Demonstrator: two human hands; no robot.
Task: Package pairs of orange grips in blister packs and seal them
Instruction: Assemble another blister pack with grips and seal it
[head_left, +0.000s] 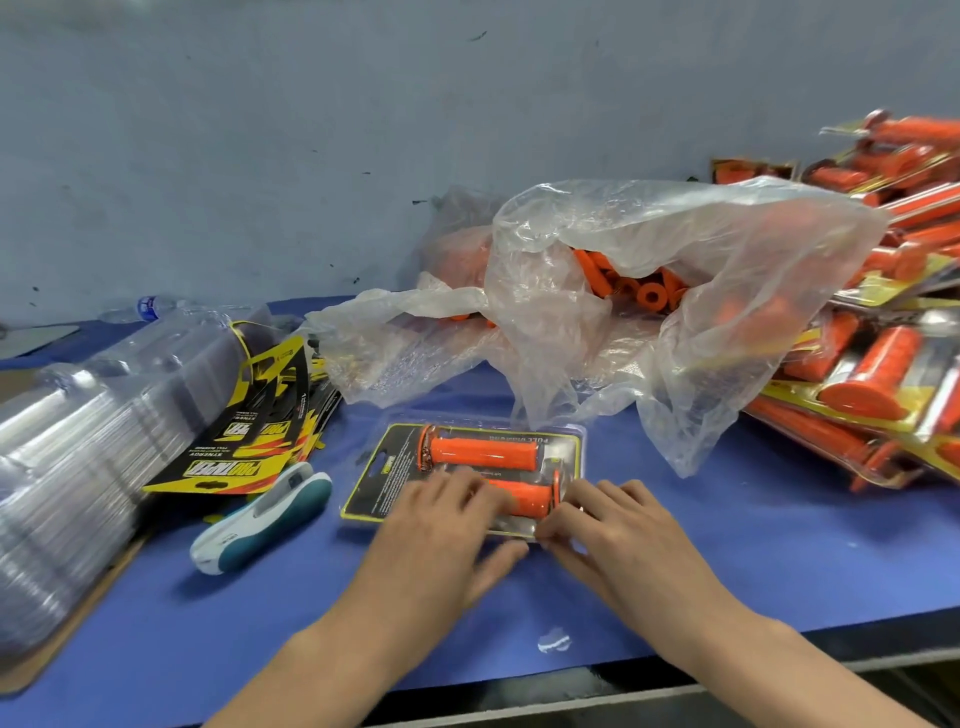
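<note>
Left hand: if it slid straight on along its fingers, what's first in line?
The left hand lies on the blister pack over the near grip. Straight on, it would probably meet the far grip first; depth is unclear.

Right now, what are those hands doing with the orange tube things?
A person is packing handlebar grips. One blister pack lies on the blue table with two orange grips inside. The left hand presses flat on it while the right hand seems to pinch its near edge, probably snapping it closed. More loose grips wait in the plastic bag behind, and a pile of finished packs sits on the right.
</note>
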